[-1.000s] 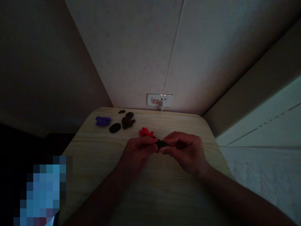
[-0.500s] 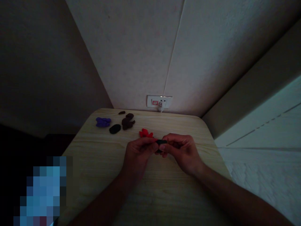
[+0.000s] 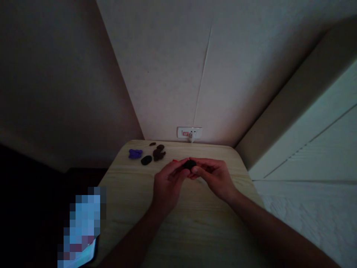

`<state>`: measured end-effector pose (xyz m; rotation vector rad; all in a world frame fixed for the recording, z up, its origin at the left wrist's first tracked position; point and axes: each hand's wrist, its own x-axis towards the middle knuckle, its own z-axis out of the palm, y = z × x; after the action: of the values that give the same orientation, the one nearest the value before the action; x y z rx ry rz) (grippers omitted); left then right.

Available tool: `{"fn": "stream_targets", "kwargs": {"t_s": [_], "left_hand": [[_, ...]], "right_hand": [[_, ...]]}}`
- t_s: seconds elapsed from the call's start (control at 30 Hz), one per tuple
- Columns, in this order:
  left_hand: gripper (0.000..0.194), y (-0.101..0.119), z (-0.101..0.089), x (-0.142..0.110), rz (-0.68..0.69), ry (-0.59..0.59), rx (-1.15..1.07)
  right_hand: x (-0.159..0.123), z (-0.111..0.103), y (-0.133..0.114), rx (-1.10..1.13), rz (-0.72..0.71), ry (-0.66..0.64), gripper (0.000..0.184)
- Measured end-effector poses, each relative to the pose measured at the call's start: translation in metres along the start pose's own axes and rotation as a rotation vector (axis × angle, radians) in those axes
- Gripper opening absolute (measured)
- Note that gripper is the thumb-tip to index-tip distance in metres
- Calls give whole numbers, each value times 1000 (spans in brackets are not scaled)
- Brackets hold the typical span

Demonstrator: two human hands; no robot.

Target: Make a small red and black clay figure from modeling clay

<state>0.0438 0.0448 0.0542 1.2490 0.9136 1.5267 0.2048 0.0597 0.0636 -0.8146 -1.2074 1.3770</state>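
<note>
Between the fingertips of both hands sits a small black lump of modelling clay (image 3: 190, 164), held above the middle of the table. My left hand (image 3: 168, 186) pinches it from the left, and my right hand (image 3: 216, 178) grips it from the right with the thumb on its near side. Just behind the left fingers, a bit of red clay (image 3: 174, 160) peeks out, mostly hidden. Farther left lie a flat black oval piece (image 3: 146, 160), a brown clay lump (image 3: 158, 154), a tiny brown piece (image 3: 152, 144) and a purple clay lump (image 3: 135, 153).
The pale wooden table (image 3: 178, 230) has rounded far corners and stands against a wall. A socket with a plug (image 3: 190, 133) sits just above its far edge. At lower left is a lit, pixelated screen (image 3: 85, 219). A pale cabinet (image 3: 301, 149) stands at right.
The camera view has shifted, so the table appears lower and smaller. The black clay shows a rounder face between my fingers. My left hand now covers most of the red clay.
</note>
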Motion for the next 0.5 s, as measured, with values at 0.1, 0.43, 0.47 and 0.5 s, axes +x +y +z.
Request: {"fn": "stream_targets", "kwargs": {"t_s": [0.1, 0.43, 0.47, 0.5], "left_hand": [[20, 5, 3, -8, 121, 45, 114], [11, 8, 39, -36, 183, 124, 220], [10, 7, 43, -37, 166, 134, 225], [9, 5, 46, -37, 144, 144, 226]], "right_hand": [[-10, 2, -6, 19, -1, -21, 26], [-45, -3, -5, 17, -40, 134, 22], [-47, -5, -3, 20, -44, 149, 22], [-48, -7, -2, 22, -48, 160, 23]]}}
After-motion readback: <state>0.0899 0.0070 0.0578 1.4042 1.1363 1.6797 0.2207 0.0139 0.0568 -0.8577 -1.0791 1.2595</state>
